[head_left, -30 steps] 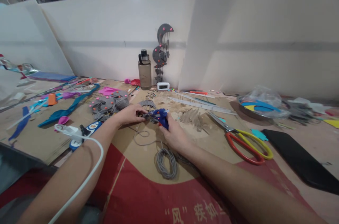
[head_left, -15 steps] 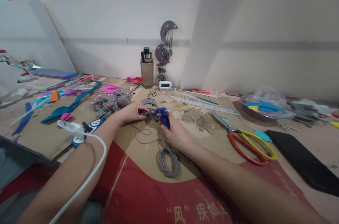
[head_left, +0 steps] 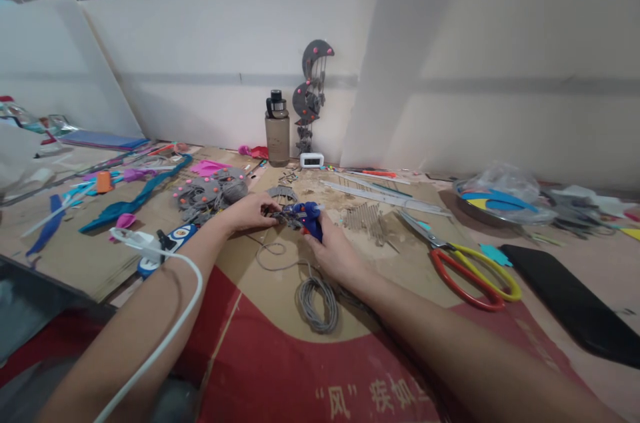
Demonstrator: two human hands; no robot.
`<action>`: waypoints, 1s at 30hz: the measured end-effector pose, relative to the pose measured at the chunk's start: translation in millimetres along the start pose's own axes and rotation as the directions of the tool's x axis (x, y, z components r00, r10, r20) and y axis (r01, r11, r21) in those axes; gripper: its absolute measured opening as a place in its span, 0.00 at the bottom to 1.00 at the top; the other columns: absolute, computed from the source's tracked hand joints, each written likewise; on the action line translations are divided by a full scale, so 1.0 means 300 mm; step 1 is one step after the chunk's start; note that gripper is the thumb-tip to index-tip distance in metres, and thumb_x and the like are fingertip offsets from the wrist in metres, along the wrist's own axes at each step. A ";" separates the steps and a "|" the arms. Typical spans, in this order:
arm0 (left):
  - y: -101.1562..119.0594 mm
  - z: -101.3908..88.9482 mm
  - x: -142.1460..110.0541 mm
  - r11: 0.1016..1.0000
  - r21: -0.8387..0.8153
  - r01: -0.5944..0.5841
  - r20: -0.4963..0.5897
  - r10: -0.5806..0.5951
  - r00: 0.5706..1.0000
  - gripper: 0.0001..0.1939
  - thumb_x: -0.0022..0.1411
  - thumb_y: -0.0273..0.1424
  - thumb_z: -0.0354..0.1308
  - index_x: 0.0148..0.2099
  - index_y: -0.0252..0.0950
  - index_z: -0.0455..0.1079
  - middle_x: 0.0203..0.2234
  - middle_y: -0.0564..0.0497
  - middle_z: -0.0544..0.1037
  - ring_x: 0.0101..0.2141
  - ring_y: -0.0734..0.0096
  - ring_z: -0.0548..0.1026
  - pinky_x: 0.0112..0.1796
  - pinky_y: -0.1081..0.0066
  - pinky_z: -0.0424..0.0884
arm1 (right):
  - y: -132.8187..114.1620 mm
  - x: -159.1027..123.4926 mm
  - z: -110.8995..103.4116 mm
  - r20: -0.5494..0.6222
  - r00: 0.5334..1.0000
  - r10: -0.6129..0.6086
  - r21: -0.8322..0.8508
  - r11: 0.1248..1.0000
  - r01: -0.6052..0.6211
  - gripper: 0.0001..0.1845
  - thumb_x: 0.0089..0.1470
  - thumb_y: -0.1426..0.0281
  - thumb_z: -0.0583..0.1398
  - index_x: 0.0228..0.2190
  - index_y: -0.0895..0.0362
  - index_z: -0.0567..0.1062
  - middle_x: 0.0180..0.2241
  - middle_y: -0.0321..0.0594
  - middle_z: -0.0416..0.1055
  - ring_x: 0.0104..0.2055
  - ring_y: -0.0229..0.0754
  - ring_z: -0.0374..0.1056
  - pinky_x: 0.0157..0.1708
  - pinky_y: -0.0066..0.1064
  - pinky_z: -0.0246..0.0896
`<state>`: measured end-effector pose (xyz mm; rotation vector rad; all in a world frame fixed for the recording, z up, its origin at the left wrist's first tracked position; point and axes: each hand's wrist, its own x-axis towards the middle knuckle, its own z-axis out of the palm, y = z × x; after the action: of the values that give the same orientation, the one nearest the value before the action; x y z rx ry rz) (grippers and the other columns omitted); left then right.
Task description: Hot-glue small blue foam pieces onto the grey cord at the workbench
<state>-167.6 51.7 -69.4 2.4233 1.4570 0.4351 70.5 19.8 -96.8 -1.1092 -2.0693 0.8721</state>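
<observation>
My right hand (head_left: pixel 333 243) is wrapped round a blue glue gun (head_left: pixel 311 217), whose nozzle points left. Its tip meets a small dark grey piece that my left hand (head_left: pixel 255 211) pinches; the fingers hide most of that piece. A thin grey cord (head_left: pixel 280 267) runs over the cardboard below my hands to a loose coil (head_left: pixel 319 305). Just behind my left fingers lies a grey curved piece with strands (head_left: pixel 283 193). To the left rests a heap of grey crescent shapes (head_left: pixel 205 193) with pink and orange dots, beside a ball of grey yarn (head_left: pixel 235 191).
Large scissors (head_left: pixel 465 266) with red and yellow handles and a black phone (head_left: pixel 570 299) lie on the right. A bottle (head_left: pixel 277 133) and a small white clock (head_left: pixel 312 160) stand at the back. A white cable (head_left: pixel 187 306) crosses my left forearm.
Both hands stay almost in place, with the glue gun against the small grey piece. Only a very slight shift of the view shows.
</observation>
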 end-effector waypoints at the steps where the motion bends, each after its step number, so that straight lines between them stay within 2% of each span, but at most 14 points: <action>1: 0.002 0.000 0.000 1.000 -0.004 -0.008 -0.001 0.008 1.000 0.16 0.53 0.36 0.59 0.42 0.35 0.76 0.28 0.51 0.72 0.28 0.71 0.66 0.30 0.72 0.61 | 0.002 0.000 0.002 0.000 1.000 -0.007 -0.004 1.000 0.007 0.17 0.54 0.73 0.54 0.47 0.58 0.63 0.41 0.47 0.71 0.42 0.45 0.67 0.43 0.36 0.59; 8: -0.011 0.009 -0.003 1.000 0.002 0.020 -0.044 -0.020 0.999 0.17 0.50 0.39 0.61 0.42 0.37 0.76 0.38 0.48 0.72 0.34 0.68 0.68 0.37 0.71 0.64 | -0.004 0.002 -0.001 0.020 1.000 -0.006 -0.024 1.000 0.006 0.19 0.53 0.73 0.54 0.49 0.58 0.62 0.40 0.47 0.71 0.41 0.45 0.67 0.42 0.35 0.59; 13: -0.016 0.009 0.000 1.000 0.019 0.006 -0.027 -0.005 1.000 0.16 0.51 0.36 0.60 0.43 0.36 0.76 0.37 0.48 0.72 0.35 0.68 0.68 0.37 0.71 0.64 | -0.006 -0.003 -0.002 0.014 1.000 0.013 -0.031 0.999 -0.013 0.20 0.53 0.73 0.53 0.49 0.58 0.62 0.40 0.47 0.71 0.40 0.45 0.67 0.40 0.35 0.59; 19: -0.004 0.003 -0.003 1.000 0.026 0.008 -0.024 -0.008 1.000 0.17 0.52 0.37 0.60 0.43 0.37 0.75 0.37 0.48 0.72 0.32 0.70 0.67 0.35 0.71 0.65 | 0.023 0.001 0.008 -0.022 0.999 -0.028 0.021 0.999 0.028 0.18 0.53 0.71 0.54 0.47 0.58 0.63 0.41 0.46 0.70 0.42 0.45 0.66 0.43 0.37 0.59; 30: -0.019 0.009 -0.004 0.998 0.062 -0.014 -0.031 0.016 0.999 0.16 0.52 0.35 0.60 0.43 0.37 0.75 0.36 0.48 0.73 0.35 0.68 0.69 0.38 0.71 0.66 | 0.025 -0.001 0.009 -0.009 1.000 -0.022 -0.015 1.000 0.022 0.20 0.53 0.71 0.54 0.49 0.57 0.62 0.43 0.48 0.70 0.43 0.46 0.66 0.44 0.37 0.58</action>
<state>-171.6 52.9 -74.0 2.4878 1.4877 0.4399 72.0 22.1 -104.1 -1.0942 -2.0803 0.8403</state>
